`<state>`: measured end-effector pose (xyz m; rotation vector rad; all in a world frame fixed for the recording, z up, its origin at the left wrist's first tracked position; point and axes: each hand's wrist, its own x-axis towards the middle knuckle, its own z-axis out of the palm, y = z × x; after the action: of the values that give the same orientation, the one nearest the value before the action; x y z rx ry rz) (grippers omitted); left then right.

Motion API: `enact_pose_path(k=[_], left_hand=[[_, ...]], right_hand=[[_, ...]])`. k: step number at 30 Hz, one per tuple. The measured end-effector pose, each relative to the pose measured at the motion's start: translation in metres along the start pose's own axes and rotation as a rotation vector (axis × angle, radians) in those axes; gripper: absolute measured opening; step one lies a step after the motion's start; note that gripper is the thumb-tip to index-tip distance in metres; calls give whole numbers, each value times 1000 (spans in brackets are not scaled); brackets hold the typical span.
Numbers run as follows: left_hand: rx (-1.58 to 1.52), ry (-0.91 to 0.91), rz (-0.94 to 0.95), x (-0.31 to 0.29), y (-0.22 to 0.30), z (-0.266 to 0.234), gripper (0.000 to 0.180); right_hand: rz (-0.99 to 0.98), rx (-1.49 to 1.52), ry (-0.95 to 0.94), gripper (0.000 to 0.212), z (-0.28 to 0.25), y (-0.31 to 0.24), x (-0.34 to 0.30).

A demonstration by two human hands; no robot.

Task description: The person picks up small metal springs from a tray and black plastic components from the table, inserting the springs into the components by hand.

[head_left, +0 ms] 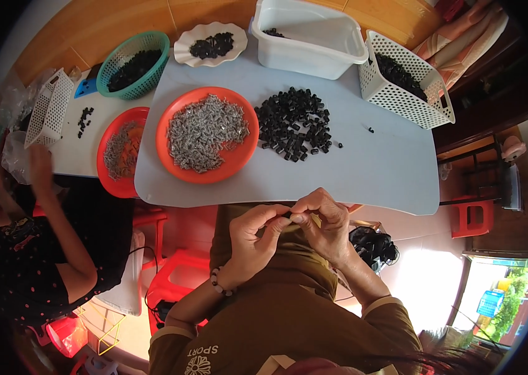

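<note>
My left hand [255, 236] and my right hand [325, 226] meet in front of me, just off the table's near edge. Thumb and forefinger of each are pinched together. A small black piece [287, 215] shows between the fingertips, mostly covered by them. Beyond my hands lies a loose pile of small black plastic parts [292, 122]. Left of the pile, an orange-red plate [163, 150] carries a heap of small silvery metal springs or similar pieces [204, 131].
A white tub [314, 59], a white perforated basket [373, 87] and a scalloped dish [183, 47] line the grey table's [364, 169] back; each contains black parts. At left stand a green basket [163, 53] and another red plate [103, 156]. A co-worker [64, 256] sits there.
</note>
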<state>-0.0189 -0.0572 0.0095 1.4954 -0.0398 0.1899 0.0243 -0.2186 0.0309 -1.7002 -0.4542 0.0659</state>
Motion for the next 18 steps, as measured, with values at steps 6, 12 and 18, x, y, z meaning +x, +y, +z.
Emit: enact_pose_path(k=[6, 12, 18], left_hand=[[-273, -15, -156, -1, 13, -2, 17], [-260, -110, -262, -4, 20, -8, 19], [-264, -83, -323, -6, 19, -2, 18]], right_hand=[[-140, -73, -72, 22, -7, -14, 9], [-218, -136, -128, 21, -16, -10, 6], [141, 400, -88, 12, -16, -9, -2]])
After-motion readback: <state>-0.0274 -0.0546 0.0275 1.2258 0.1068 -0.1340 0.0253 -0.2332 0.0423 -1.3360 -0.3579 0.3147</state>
